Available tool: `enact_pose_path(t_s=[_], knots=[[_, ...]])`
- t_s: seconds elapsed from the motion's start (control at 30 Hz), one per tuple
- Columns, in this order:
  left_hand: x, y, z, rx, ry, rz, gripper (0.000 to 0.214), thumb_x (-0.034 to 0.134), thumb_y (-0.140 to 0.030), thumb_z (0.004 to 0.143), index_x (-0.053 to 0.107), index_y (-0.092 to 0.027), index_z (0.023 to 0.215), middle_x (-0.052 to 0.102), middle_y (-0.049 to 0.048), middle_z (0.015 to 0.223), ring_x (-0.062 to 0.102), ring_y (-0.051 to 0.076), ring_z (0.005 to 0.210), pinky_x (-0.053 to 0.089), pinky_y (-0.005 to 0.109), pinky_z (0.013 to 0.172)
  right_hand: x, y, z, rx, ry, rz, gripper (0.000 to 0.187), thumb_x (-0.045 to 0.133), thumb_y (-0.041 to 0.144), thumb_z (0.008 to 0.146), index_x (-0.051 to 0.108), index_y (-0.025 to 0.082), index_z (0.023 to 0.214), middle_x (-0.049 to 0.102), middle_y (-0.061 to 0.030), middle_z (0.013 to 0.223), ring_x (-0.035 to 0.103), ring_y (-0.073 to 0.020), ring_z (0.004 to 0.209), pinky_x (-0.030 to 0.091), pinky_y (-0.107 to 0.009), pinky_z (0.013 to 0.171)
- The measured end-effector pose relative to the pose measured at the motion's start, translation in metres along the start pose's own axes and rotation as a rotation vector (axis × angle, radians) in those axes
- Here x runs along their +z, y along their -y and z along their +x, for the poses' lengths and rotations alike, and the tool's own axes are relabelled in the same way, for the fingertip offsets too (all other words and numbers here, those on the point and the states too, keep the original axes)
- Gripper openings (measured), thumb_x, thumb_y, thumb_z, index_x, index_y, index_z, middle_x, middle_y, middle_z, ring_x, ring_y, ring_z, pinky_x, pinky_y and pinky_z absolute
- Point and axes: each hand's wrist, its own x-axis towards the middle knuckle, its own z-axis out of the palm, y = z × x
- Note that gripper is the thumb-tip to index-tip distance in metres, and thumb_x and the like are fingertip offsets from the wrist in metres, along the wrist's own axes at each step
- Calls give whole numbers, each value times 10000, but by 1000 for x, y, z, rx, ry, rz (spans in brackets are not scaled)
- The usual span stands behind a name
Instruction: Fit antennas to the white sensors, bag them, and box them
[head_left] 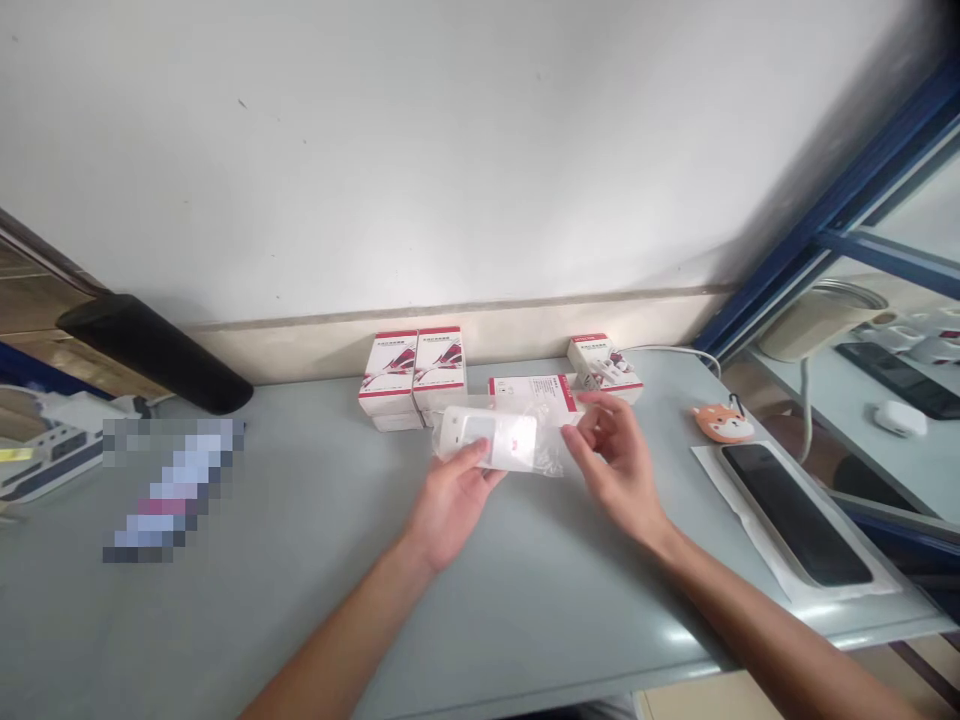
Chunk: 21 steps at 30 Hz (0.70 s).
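Note:
My left hand (pixel 448 497) pinches the left end of a small white device in a clear plastic bag (pixel 496 440), holding it just above the grey table (pixel 315 560). At the bag's right end, my right hand (pixel 616 462) has its fingers curled on the open plastic edge. Behind the bag lies a flat white and red box (pixel 534 390).
Two upright white and red boxes (pixel 414 370) stand by the wall, another box (pixel 604 364) lies at the right. A dark phone (pixel 795 512) on white paper and an orange animal-shaped case (pixel 723 422) lie at the right. A black object (pixel 154 350) lies at the left.

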Motion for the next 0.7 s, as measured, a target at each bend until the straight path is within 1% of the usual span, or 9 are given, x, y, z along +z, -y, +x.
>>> enact_pose_path(t_s=[0.07, 0.17, 0.23, 0.33, 0.4, 0.47, 0.53, 0.6, 0.7], knots=[[1, -2, -2, 11, 5, 13, 524, 716, -188, 948, 622, -266, 1457, 706, 70, 1422, 523, 303, 1479, 423, 499, 1239, -3, 0, 3, 46, 35, 87, 527, 700, 485, 984, 458, 370, 1437, 536, -5, 1005, 581, -152, 770, 508, -293, 637], [1, -1, -2, 12, 23, 63, 481, 729, -213, 943, 649, -253, 1416, 729, 73, 1379, 570, 307, 1429, 450, 488, 1211, -1, 1, -1, 224, 303, 209, 772, 696, 578, 962, 270, 414, 1585, 552, -82, 1285, 664, -190, 895, 594, -344, 703], [2, 2, -3, 3, 28, 120, 469, 742, -231, 938, 649, -228, 1398, 739, 92, 1351, 617, 321, 1367, 474, 490, 1177, 5, 1, -5, 308, 389, 226, 642, 640, 574, 1002, 355, 383, 1545, 595, -69, 1235, 659, -155, 792, 590, -325, 669], [2, 9, -4, 3, -38, 244, 558, 781, -276, 917, 570, -220, 1430, 741, 112, 1309, 668, 322, 1291, 494, 498, 1144, 11, -2, -9, 319, 309, 203, 370, 599, 528, 1041, 551, 316, 1342, 626, -20, 1090, 603, -100, 651, 546, -272, 587], [0, 14, -4, 45, -107, 390, 700, 806, -317, 900, 439, -265, 1493, 714, 112, 1320, 686, 312, 1260, 523, 505, 1111, 11, -4, -7, 318, 243, 199, 297, 611, 509, 1041, 595, 293, 1244, 620, 3, 1027, 579, -81, 602, 532, -256, 561], [-5, 18, -4, 250, -150, 626, 886, 840, -328, 863, 279, -335, 1548, 604, 130, 1449, 650, 317, 1315, 545, 518, 1090, 8, -8, -5, 322, 197, 220, 259, 618, 498, 1040, 614, 274, 1169, 596, 27, 923, 555, -75, 557, 518, -247, 529], [-12, 21, -4, 578, -138, 953, 1004, 874, -300, 820, 215, -373, 1573, 398, 161, 1605, 522, 357, 1454, 519, 557, 1128, 5, -9, -3, 306, 154, 253, 233, 633, 485, 1035, 617, 257, 1084, 553, 49, 803, 523, -78, 526, 502, -239, 497], [-18, 22, -4, 850, -69, 1327, 943, 893, -276, 798, 333, -373, 1550, 253, 150, 1664, 325, 415, 1574, 433, 615, 1206, 1, -8, -2, 290, 142, 284, 223, 645, 468, 1032, 605, 249, 1022, 523, 61, 725, 491, -83, 512, 478, -229, 471], [-22, 19, -4, 986, 31, 1766, 673, 850, -221, 843, 555, -373, 1428, 377, 106, 1613, 236, 443, 1599, 350, 658, 1245, -1, -2, -4, 304, 215, 324, 214, 632, 451, 1042, 587, 247, 997, 554, 50, 724, 507, -95, 537, 449, -224, 467]])
